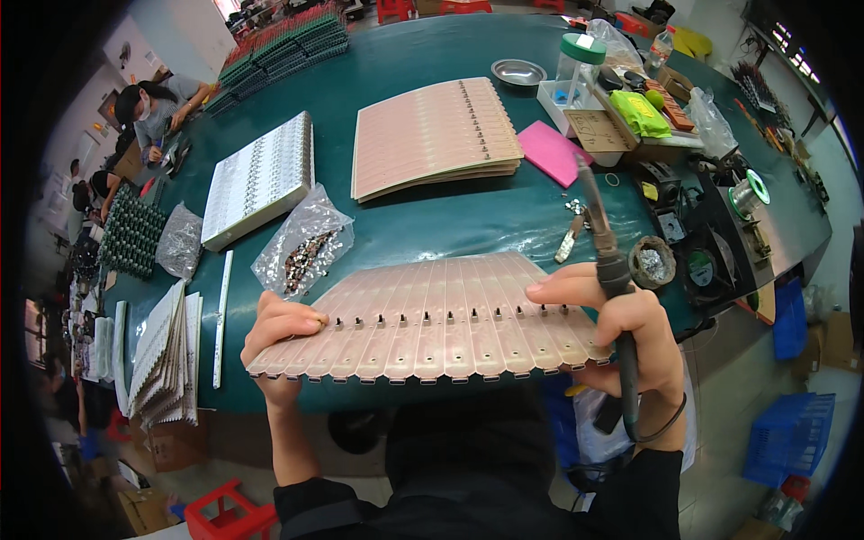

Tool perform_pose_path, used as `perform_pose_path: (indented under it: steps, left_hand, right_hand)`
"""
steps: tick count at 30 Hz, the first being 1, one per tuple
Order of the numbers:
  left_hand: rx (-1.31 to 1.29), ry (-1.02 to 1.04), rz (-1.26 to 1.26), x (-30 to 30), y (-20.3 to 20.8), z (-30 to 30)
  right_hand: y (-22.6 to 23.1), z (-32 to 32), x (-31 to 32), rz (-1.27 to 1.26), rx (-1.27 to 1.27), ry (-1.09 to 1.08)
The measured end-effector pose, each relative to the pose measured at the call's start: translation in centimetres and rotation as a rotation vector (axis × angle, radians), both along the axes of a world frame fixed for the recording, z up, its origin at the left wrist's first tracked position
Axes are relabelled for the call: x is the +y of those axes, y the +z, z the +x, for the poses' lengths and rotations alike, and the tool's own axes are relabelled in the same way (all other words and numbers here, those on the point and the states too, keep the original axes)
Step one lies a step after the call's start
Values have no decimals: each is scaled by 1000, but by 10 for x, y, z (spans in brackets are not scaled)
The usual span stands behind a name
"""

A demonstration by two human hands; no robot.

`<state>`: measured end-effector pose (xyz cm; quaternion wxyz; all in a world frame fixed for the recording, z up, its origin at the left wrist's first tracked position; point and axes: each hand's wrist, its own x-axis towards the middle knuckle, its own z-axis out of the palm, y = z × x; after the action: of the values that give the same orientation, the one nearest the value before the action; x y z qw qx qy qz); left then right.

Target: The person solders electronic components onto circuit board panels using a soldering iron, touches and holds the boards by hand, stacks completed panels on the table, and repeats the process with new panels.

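Note:
Between my two hands I hold a pinkish circuit board panel [432,297], made of narrow strips with a row of small black-tipped switches across it. My left hand [279,337] pinches its left edge, thumb on top. My right hand [630,333] grips the right edge and also carries a soldering iron [612,270], its tip pointing up and away from the panel. Beyond the panel lies a stack of similar panels [423,144]. A clear bag of small metal parts [306,247] rests just past my left hand.
White foam tray block [261,175] stands back left; white strips [162,351] lean near left. At right are a pink sheet [549,153], a tip-cleaning pot [652,261], a solder spool [749,193] and a green-lidded jar [579,58]. A co-worker [157,108] sits far left.

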<state>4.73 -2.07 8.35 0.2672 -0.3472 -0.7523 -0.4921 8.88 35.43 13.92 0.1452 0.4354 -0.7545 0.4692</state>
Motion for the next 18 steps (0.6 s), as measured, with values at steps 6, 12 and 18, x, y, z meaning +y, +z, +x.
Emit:
perform_pose_path:
  steps: [6,12,18]
  left_hand:
    - [-9,4,23,2,1,1]
    - [-7,9,25,3,3,3]
    - [3,-3,38,4,1,1]
  right_hand:
    - [-8,-5,-2,-116,-138,1]
    - [-14,-7,-2,-131,-176,3]
    - [-15,-9,1,-106,-118,18]
